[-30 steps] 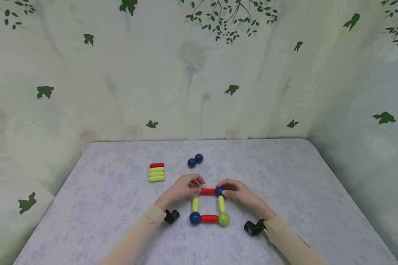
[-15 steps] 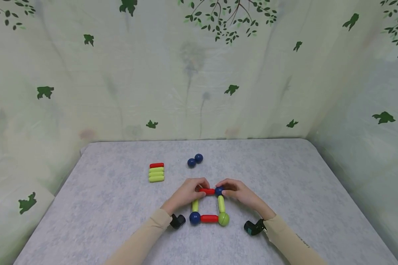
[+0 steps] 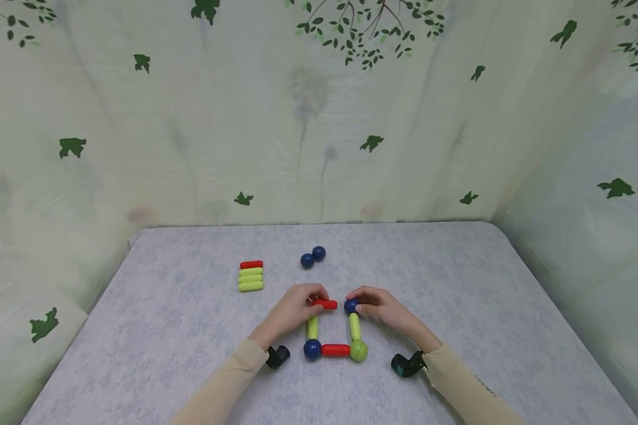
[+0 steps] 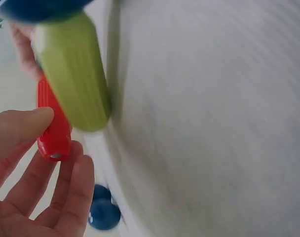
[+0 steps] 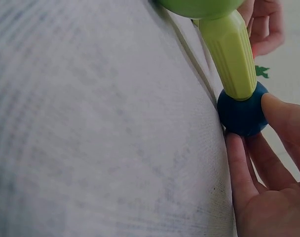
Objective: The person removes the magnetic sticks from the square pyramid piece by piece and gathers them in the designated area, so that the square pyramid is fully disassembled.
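In the head view my left hand (image 3: 295,307) pinches a red magnetic rod (image 3: 328,304) by its left end. The rod's other end stands apart from the blue ball (image 3: 350,306), which my right hand (image 3: 384,308) holds between thumb and fingers. From that ball a yellow-green rod (image 5: 229,57) runs to a green ball (image 3: 358,352). Another red rod (image 3: 335,350) links the green ball to a front blue ball (image 3: 312,350). A second yellow-green rod (image 4: 73,74) extends from there toward my left hand, its far end free in the left wrist view.
Two blue balls (image 3: 313,257) touch each other at the back of the grey table (image 3: 430,265). Left of them lie a red rod (image 3: 251,265) and several yellow-green rods (image 3: 251,279) in a neat stack. A leaf-printed cloth (image 3: 319,147) hangs behind.
My left hand took hold of the back red rod and drew it left, off the blue ball. My right hand has kept still on that ball.
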The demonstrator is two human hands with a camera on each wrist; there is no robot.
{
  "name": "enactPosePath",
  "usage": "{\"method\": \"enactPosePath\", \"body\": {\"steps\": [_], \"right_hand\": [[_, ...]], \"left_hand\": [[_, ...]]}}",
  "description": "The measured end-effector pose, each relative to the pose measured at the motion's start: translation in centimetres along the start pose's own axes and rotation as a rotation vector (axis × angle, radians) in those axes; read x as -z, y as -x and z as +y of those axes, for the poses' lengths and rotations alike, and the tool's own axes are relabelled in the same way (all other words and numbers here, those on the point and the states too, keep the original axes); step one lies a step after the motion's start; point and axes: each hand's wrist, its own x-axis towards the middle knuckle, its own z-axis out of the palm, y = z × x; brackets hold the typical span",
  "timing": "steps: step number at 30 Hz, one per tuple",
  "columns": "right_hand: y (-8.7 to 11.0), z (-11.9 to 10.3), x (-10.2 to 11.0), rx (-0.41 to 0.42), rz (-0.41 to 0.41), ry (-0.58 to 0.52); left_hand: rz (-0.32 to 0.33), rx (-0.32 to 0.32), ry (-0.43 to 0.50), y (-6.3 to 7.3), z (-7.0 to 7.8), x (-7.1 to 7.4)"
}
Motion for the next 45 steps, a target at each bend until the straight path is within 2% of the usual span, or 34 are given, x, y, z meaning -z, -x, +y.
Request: {"method": "enactPosePath", "body": {"steps": [2,6,9,13,19,24,31,33,36,38,41,45], "right_hand": [[0.0,-0.1,0.0,-0.001,0.004,0.004],[0.0,-0.1,-0.1,-0.007,0.006,0.005],[0.1,-0.1,0.0,-0.015,0.009,0.001],[0.1,0.0,0.0,-0.013,0.009,0.005],[0.0,0.1,0.0,0.007,0.008,0.006],[0.0,0.2,0.0,0.006,0.015,-0.003],[0.1,0.0,-0.2,0.011,0.005,-0.014],[0.3,-0.9,-0.3,0.014,0.001,-0.018],[0.5,-1.3,-0.4,0.014,0.0,-0.019],[0.5,-1.3,-0.4,0.014,0.0,-0.015],[0.2,-0.2,-0.2,0.014,0.004,-0.014],[0.2,-0.1,-0.2,0.008,0.007,-0.01]], "left_hand": [[0.032,0.008,-0.003,0.5,-0.5,0.5],[0.111,0.091,-0.005,1.8,-1.9,2.0],[0.165,0.128,-0.016,2.9,-3.3,3.4],[0.224,0.146,-0.057,4.6,-4.9,5.5],[0.268,0.155,-0.109,6.2,-6.1,7.6],[0.27,0.171,-0.123,6.5,-6.5,8.2],[0.242,0.224,-0.193,5.9,-6.9,8.1],[0.243,0.232,-0.223,5.7,-6.9,8.0],[0.25,0.192,-0.224,5.7,-6.7,7.8],[0.234,0.145,-0.184,5.5,-6.2,7.5],[0.142,0.071,-0.084,5.1,-4.9,6.8],[-0.063,0.0,0.062,4.5,-3.3,5.3]]}}
